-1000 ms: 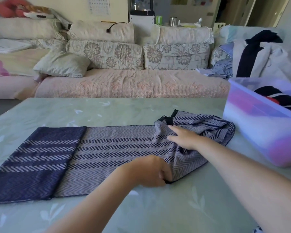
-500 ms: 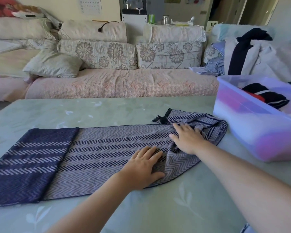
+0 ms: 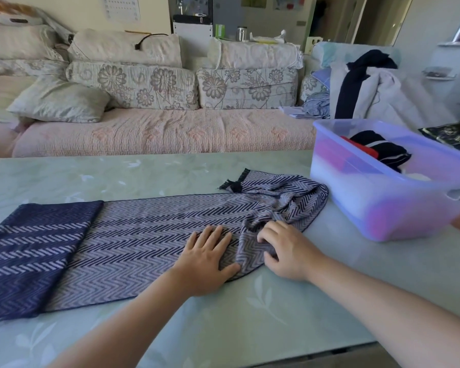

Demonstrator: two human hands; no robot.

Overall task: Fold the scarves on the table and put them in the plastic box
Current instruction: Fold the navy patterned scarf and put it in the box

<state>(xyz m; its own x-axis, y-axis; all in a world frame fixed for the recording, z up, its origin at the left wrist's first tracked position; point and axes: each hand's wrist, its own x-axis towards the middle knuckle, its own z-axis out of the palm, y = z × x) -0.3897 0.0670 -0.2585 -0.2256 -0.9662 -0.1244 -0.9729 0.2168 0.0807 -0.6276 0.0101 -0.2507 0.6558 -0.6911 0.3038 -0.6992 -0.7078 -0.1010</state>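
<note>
1. I see the scarf stretched flat across the table, its dark blue end out at nine o'clock.
2. Its other end is bunched up at two o'clock from my hands, fringe pointing toward the sofa.
3. My left hand lies flat, fingers spread, pressing the herringbone cloth down and gripping nothing.
4. My right hand is curled, fingers pinching a fold of the scarf just beside the left.
5. The box sits at three o'clock, near the bunched end, with dark folded cloth inside.
</note>
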